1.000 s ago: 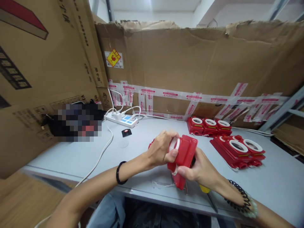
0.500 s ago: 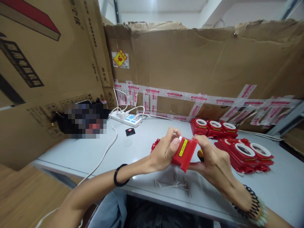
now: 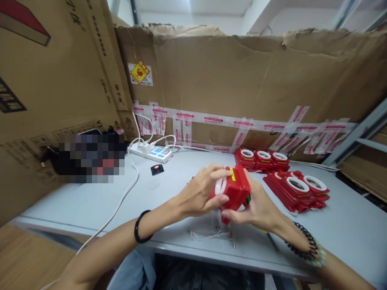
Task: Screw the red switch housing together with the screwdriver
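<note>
Both hands hold a red plastic housing above the table's front part. It has a white ring and a yellow label, and it is tilted. My left hand is closed round its left side, the thumb below the ring. On its right side, my right hand grips with the thumb low at the front; its other fingers are mostly hidden behind. A small green bit shows by that hand. Below lie thin metal pins and white strands. Near the right wrist is a thin dark shaft with a yellow part, perhaps a screwdriver.
Similar red housings with white rings stand at the right, in a back group and a nearer group. A white power strip, its cable and a black square lie left. Cardboard walls the back.
The red housing has been turned in the hands, so its white ring now shows toward the left and front. My left fingers have shifted over its top. The view has swung slightly right.
</note>
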Motion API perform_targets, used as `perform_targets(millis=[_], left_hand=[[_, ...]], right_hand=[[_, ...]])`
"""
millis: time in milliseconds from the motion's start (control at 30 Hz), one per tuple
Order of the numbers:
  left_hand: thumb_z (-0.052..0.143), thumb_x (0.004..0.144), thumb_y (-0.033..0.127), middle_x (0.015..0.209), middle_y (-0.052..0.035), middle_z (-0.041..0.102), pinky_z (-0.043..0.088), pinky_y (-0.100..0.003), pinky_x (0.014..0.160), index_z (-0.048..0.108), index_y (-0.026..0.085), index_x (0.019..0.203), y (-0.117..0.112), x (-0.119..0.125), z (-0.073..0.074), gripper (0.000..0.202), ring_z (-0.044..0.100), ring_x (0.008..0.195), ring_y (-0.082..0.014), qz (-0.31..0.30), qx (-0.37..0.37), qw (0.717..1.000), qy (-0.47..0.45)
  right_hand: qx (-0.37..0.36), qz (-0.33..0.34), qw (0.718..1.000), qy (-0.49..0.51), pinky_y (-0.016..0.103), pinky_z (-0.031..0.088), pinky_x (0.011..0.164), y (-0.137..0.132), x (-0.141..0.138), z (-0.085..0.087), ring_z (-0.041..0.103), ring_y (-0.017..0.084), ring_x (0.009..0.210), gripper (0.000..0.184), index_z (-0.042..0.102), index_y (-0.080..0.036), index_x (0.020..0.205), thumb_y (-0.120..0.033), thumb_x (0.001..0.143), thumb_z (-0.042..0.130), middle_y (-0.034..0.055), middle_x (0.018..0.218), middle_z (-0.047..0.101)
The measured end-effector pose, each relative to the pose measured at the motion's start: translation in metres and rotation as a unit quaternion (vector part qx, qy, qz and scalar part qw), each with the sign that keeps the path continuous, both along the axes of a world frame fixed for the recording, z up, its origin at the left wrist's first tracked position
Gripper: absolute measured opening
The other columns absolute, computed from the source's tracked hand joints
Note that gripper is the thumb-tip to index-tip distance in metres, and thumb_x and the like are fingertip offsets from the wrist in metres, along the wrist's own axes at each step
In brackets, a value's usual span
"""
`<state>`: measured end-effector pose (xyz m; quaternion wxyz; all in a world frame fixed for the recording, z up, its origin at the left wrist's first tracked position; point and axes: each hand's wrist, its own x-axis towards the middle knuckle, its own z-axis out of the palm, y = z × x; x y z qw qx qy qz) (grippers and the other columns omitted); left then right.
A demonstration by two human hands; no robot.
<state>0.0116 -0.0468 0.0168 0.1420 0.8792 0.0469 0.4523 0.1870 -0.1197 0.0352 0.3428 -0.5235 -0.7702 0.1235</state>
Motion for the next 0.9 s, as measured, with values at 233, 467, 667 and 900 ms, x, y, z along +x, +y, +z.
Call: perform_targets(millis=[233,467,667,900], left_hand=[[0.019,0.093,0.054,0.083,-0.0043,0.051,0.037,-0.033,0.065,0.032,0.019,0.114,0.005,0.008,-0.011,0.042,0.044,0.063,-0.0150,0.049,0.040,0.997,-0.052],[0.021,0.092,0.056,0.085,-0.0040,0.052,0.039,-0.030,0.065,0.036,0.019,0.105,-0.008,0.008,-0.015,0.042,0.051,0.070,-0.0163,0.055,-0.172,0.983,-0.034],[0.018,0.094,0.053,0.072,0.0024,0.049,0.037,-0.025,0.057,0.038,0.020,0.092,-0.017,0.004,0.006,0.039,0.045,0.059,-0.0118,0.057,-0.339,0.938,0.044],[0.016,0.095,0.050,0.066,0.0039,0.043,0.040,-0.027,0.063,0.041,0.020,0.085,-0.011,-0.007,0.018,0.040,0.044,0.059,-0.0123,0.045,-0.352,0.925,0.136]], right_hand=[[-0.084,0.060,0.991,0.090,0.028,0.046,0.062,-0.004,-0.004,-0.003,0.054,0.014,0.068,0.049,0.044,-0.021,0.099,-0.046,0.065,0.069,-0.0014,0.081,0.059],[0.101,-0.081,0.990,-0.052,0.024,0.039,0.045,-0.004,-0.009,-0.010,0.049,0.012,0.048,0.069,0.039,-0.018,0.100,-0.048,0.051,0.077,-0.0023,0.069,0.059],[0.270,-0.100,0.929,-0.233,0.023,0.037,0.044,-0.001,0.003,-0.017,0.054,0.010,0.051,0.055,0.039,-0.018,0.116,-0.039,0.073,0.067,0.0104,0.106,0.062],[0.277,-0.106,0.919,-0.261,0.023,0.037,0.042,-0.001,0.001,-0.017,0.054,0.009,0.049,0.055,0.041,-0.022,0.118,-0.031,0.072,0.069,0.0113,0.117,0.058]])
